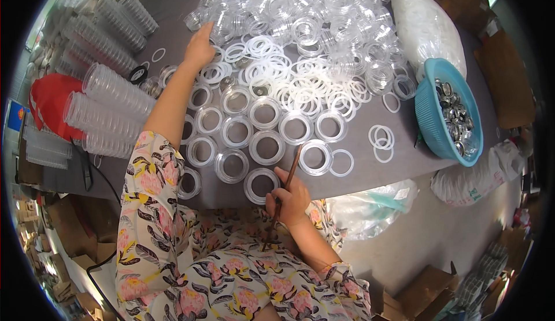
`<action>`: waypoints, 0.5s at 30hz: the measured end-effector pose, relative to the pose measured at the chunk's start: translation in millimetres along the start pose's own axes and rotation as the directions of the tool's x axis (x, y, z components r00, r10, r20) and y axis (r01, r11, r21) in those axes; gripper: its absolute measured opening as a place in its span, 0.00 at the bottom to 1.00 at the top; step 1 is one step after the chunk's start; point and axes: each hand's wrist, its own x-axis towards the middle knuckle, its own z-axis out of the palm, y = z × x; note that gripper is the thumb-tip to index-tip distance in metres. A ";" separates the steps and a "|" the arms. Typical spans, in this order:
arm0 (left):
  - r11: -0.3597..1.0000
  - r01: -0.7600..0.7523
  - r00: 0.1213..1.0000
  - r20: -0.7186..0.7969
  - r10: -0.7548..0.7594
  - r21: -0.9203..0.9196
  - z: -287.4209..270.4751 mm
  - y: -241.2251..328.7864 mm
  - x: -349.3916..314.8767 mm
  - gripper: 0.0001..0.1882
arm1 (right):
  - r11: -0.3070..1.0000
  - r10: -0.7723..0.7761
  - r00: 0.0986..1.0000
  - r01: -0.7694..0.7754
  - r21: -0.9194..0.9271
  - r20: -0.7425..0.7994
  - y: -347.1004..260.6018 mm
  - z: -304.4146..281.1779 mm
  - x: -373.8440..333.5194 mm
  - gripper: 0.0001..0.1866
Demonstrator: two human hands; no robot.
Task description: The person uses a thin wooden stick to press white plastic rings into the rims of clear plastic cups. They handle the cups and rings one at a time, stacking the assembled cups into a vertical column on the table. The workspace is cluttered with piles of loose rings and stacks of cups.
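My left hand [199,48] reaches to the left edge of a heap of clear plastic jar rims [306,29]; its fingers are mostly turned away, so I cannot tell whether they grip a piece. Near the table's front edge, my right hand [291,201] is closed around a thin brown stick [287,185], tilted with its tip up by a clear ring. Several thick clear rings [266,147] lie flat in rows between my arms. Behind them spreads a loose pile of thin white sealing rings [302,90]. One white ring [341,162] rests against the rightmost clear ring [315,157].
Stacks of nested clear cups [98,116] and a red cloth-like item [55,106] stand at the left. At the right are a blue basket [426,107] of small metal parts [454,113] and a stuffed clear bag [428,26]. Cardboard boxes [425,295] lie on the floor.
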 end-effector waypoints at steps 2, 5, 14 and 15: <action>0.999 0.026 0.993 0.118 -0.031 0.043 -16.9 9.6 6.2 0.32 | 1.000 -0.011 1.000 0.011 -0.004 -0.006 1.5 0.0 1.8 0.10; 0.996 -0.006 0.985 0.175 -0.009 0.084 -36.7 13.1 4.6 0.28 | 1.000 -0.018 1.000 0.018 -0.004 -0.008 0.3 -0.4 2.2 0.10; 0.974 -0.093 0.976 0.172 0.129 -0.204 -40.8 4.1 -12.2 0.22 | 1.000 0.025 1.000 -0.025 0.004 0.006 -1.4 -1.3 -1.3 0.10; 0.972 -0.039 0.977 0.194 0.086 -0.234 -48.9 11.7 -11.5 0.21 | 1.000 0.029 1.000 -0.029 0.001 0.006 -1.0 -1.4 -0.3 0.11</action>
